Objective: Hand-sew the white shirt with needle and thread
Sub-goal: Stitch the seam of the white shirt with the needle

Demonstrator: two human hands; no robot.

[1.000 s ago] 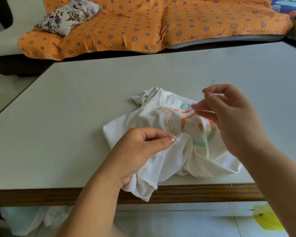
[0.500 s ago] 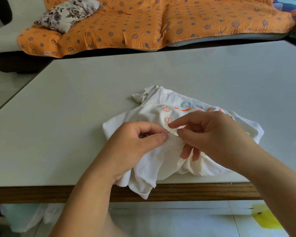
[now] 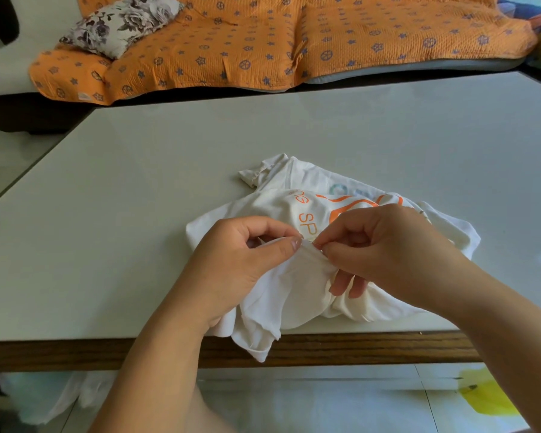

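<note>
The white shirt (image 3: 294, 295) lay bunched at the near edge of the surface (image 3: 138, 214), one corner drooping over the wooden rim. I had the left hand (image 3: 241, 264) in a narrow grip, thumb and forefinger pinching a raised fold of the cloth. The right hand (image 3: 394, 254) met it at that same fold, its grip closed tight on what I took for the needle (image 3: 310, 242), only a thin sliver showing between the fingertips. The thread was too fine for me to see.

The two thumbs were nearly touching, so I judged the first risk to be the point driven through the fold and into the left thumb pad behind it. With the cloth so crumpled, the needle might also have caught a second layer underneath and stitched the shirt to itself. A slack pinch on the left would have let the fold slide and the stitch wander. An unseen thread could have snagged or knotted on the pull. The hanging corner might have dragged the shirt off the edge.
</note>
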